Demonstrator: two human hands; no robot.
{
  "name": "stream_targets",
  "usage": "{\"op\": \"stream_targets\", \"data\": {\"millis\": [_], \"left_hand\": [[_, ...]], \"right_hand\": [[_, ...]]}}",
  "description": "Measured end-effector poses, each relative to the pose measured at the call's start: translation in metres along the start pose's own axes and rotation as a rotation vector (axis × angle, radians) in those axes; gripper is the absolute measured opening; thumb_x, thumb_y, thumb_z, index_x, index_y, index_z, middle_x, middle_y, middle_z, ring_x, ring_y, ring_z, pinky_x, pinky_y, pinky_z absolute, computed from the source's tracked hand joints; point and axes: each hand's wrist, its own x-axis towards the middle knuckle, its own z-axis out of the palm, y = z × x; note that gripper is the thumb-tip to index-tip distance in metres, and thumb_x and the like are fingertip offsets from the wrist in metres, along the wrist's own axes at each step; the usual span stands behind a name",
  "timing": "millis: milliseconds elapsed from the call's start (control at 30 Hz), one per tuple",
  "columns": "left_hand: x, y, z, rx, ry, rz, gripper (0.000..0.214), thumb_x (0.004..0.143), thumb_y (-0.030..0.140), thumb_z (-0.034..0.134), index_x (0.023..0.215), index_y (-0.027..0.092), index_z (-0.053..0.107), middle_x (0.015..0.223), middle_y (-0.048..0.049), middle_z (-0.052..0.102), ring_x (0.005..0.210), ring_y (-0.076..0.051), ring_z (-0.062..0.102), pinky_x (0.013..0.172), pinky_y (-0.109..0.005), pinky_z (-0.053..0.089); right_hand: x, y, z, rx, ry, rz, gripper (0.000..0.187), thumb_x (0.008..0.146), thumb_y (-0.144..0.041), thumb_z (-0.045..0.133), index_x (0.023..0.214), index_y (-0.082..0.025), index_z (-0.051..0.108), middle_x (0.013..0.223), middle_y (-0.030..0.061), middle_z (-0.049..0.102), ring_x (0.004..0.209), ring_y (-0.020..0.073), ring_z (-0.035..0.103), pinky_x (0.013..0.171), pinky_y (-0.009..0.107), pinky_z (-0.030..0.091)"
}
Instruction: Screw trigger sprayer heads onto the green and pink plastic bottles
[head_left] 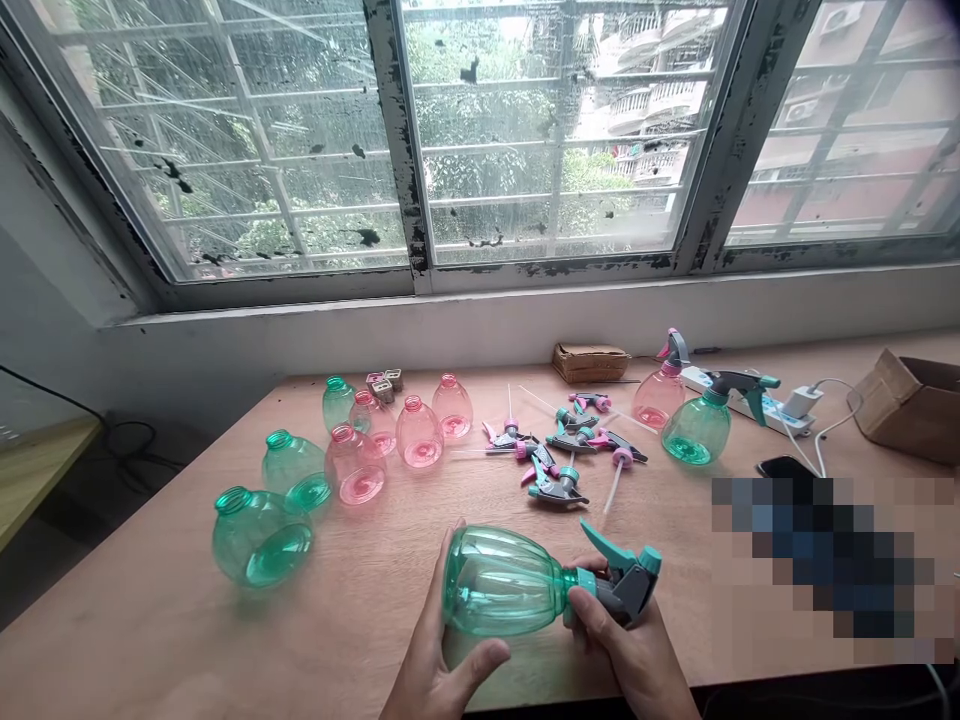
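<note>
My left hand (435, 650) is clamped round the green bottle (502, 582), which lies on its side at the near edge of the table (150, 640). My right hand (630, 650) is closed on the trigger head (626, 580) at the bottle's neck. Fingers hide the collar, so it may be only partly seated. I'd hold the body steady and turn the collar squarely.

Beyond the green bottle lie loose spray heads (559, 450). Left of it are empty bottles (259, 535), and to its far right two finished sprayers (697, 425). None of these is in the hands' way.
</note>
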Motion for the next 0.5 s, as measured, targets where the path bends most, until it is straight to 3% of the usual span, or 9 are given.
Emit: {"op": "stream_targets", "data": {"millis": [267, 367, 500], "left_hand": [[0.002, -0.010, 0.006, 0.017, 0.107, 0.026, 0.091, 0.077, 0.045, 0.081, 0.154, 0.041, 0.033, 0.165, 0.0006, 0.036, 0.153, -0.034, 0.026, 0.126, -0.051, 0.017], [0.001, -0.013, 0.004, -0.019, 0.077, 0.018, 0.102, 0.074, 0.048, 0.083, 0.157, 0.034, 0.028, 0.165, -0.0049, 0.036, 0.152, -0.036, 0.028, 0.126, -0.050, 0.018], [0.002, -0.009, 0.001, -0.022, 0.057, -0.021, 0.091, 0.078, 0.052, 0.079, 0.154, 0.024, 0.038, 0.160, -0.0118, 0.044, 0.152, -0.037, 0.028, 0.126, -0.050, 0.021]], "right_hand": [[0.000, -0.001, 0.001, 0.005, 0.027, 0.010, 0.042, 0.070, -0.052, 0.085, 0.087, -0.019, 0.066, 0.051, -0.0012, 0.064, 0.040, 0.0127, 0.051, 0.042, 0.023, 0.042], [0.000, -0.001, 0.000, -0.002, 0.010, 0.005, 0.041, 0.070, -0.051, 0.085, 0.087, -0.018, 0.067, 0.053, -0.0008, 0.064, 0.041, 0.0124, 0.051, 0.043, 0.024, 0.042], [-0.001, 0.000, 0.000, 0.000, -0.011, 0.003, 0.039, 0.071, -0.050, 0.085, 0.086, -0.018, 0.069, 0.053, -0.0008, 0.065, 0.042, 0.0127, 0.051, 0.043, 0.025, 0.042]]}}
